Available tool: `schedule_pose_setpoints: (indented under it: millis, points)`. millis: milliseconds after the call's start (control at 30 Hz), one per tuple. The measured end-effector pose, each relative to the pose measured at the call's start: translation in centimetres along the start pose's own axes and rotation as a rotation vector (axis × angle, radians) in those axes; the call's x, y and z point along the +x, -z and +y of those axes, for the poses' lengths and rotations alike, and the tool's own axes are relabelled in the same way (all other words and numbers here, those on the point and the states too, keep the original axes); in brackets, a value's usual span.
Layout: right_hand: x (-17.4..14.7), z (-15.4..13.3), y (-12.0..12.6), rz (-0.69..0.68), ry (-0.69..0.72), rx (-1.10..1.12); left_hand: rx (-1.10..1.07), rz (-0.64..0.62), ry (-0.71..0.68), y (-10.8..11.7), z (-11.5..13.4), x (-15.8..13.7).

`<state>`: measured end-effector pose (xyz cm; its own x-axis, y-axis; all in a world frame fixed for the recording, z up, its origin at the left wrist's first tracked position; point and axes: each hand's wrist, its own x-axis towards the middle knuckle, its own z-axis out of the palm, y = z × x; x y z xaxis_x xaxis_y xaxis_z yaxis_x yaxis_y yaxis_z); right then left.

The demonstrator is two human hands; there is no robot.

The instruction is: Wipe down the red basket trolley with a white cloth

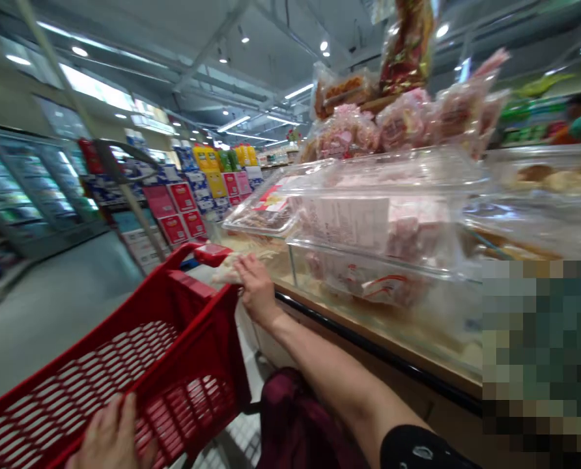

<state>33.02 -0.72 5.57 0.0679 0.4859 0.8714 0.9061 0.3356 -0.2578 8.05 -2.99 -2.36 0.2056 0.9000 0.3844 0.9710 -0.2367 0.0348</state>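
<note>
A red plastic shopping cart (pixel 207 339) with slotted sides stands in front of me, on the left. My left hand (pixel 109 433) lies over its near side rim at the bottom of the view, fingers closed against the edge and partly cut off by the frame. At the cart's upper corner my right hand (pixel 257 286) has its fingers curled on a whitish crumpled thing (pixel 228 268), perhaps a plastic bag or cloth. Beside that hand is the glass-edged display counter (pixel 329 303), bearing clear plastic boxes (pixel 349 221) of wrapped food.
Wrapped pastries (pixel 349 133) are piled above the boxes. Stacked red cartons (pixel 185 208) and yellow bottles (pixel 207 157) stand farther back. Glass-door coolers (pixel 31 182) line the left, past the grey floor (pixel 70 273). The lower right corner is pixelated.
</note>
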Motion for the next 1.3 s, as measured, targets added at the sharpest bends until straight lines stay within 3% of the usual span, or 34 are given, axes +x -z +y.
schedule_pose_setpoints:
  millis: [100, 167, 233, 300, 433, 500, 600, 667, 867, 933, 1033, 1100, 1167, 1233, 1300]
  points:
    - [-3.2, -0.6, -1.9, -0.023, 0.118, 0.142, 0.112, 0.168, 0.008, 1.0, -1.6, -3.0]
    - [-7.3, -0.8, -3.5, -0.060, 0.174, 0.198, 0.179, 0.174, 0.012, 1.0, -1.4, -3.6]
    - [-9.4, -0.7, -4.1, -0.086, 0.272, 0.243, 0.205, 0.159, 0.044, 0.6, -1.1, -3.4]
    - [-8.2, -0.5, -3.4, -0.039, 0.302, 0.266, 0.204, 0.147, 0.065, 0.2, -1.0, -3.2]
    - [-3.2, 0.1, -1.6, 0.154, 0.145, 0.232, 0.175, 0.139, 0.061, 0.0, -1.3, -3.4]
    - [-4.3, 0.1, -2.3, 0.103, 0.175, 0.216, 0.168, 0.146, 0.064, 0.1, -1.4, -3.6]
    - [-9.1, 0.0, -4.2, -0.136, 0.309, 0.223, 0.157, 0.165, 0.040, 0.3, -1.4, -3.8]
    - [-10.2, 0.0, -4.6, -0.189, 0.311, 0.230, 0.134, 0.167, 0.029, 0.4, -1.3, -3.9]
    - [-1.7, 1.0, -2.3, 0.112, 0.075, 0.194, 0.016, 0.195, 0.134, 1.3, -0.4, -4.0]
    - [-3.1, 1.0, -2.8, 0.079, 0.111, 0.187, 0.001, 0.187, 0.154, 1.6, -0.3, -4.0]
    - [-9.1, 0.8, -4.0, -0.111, 0.280, 0.211, 0.003, 0.145, 0.152, 2.0, -0.5, -4.1]
    - [-10.9, 0.8, -3.9, -0.179, 0.351, 0.234, 0.018, 0.131, 0.152, 2.1, -0.7, -4.1]
    - [-9.0, 0.9, -3.1, -0.104, 0.263, 0.226, 0.036, 0.133, 0.157, 2.1, -0.8, -4.1]
    - [-5.3, 1.1, -2.1, 0.031, 0.117, 0.205, 0.051, 0.140, 0.172, 2.0, -0.8, -4.0]
    - [-2.7, 0.9, -1.9, 0.086, 0.078, 0.201, 0.060, 0.141, 0.193, 2.0, -0.7, -3.9]
